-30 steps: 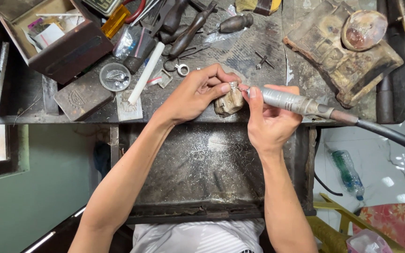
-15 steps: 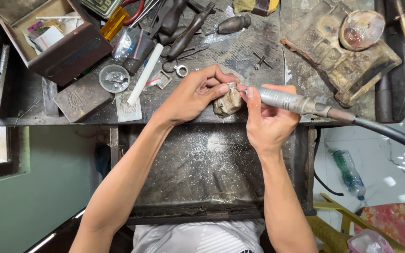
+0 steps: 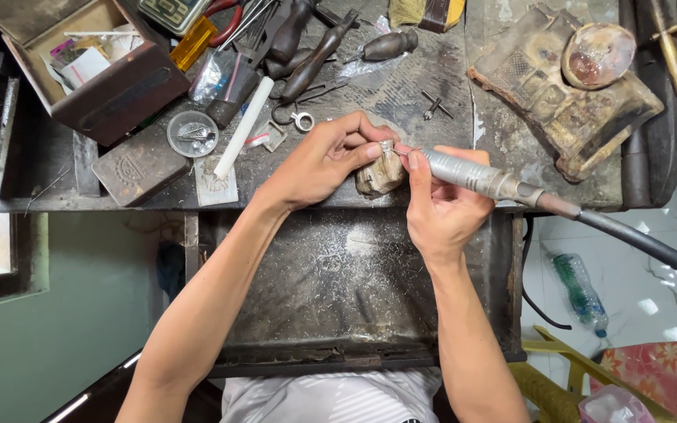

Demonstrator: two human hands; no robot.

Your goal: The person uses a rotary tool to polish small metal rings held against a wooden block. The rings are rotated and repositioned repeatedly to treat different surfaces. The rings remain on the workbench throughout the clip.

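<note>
Silver ring [image 3: 386, 146], mostly hidden, pinched in left hand [image 3: 319, 160] fingertips against bench pin [image 3: 379, 174]; rotary handpiece [image 3: 476, 175] gripped by right hand [image 3: 442, 205].

tiny workpiece [image 3: 386, 146] mostly behind fingers [image 3: 370, 149]

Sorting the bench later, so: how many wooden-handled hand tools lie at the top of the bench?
3 at least: two long dark wooden handles lying crossed at top centre, and one bulb-shaped handle just right of them. More may be hidden in the clutter beneath them.
</note>
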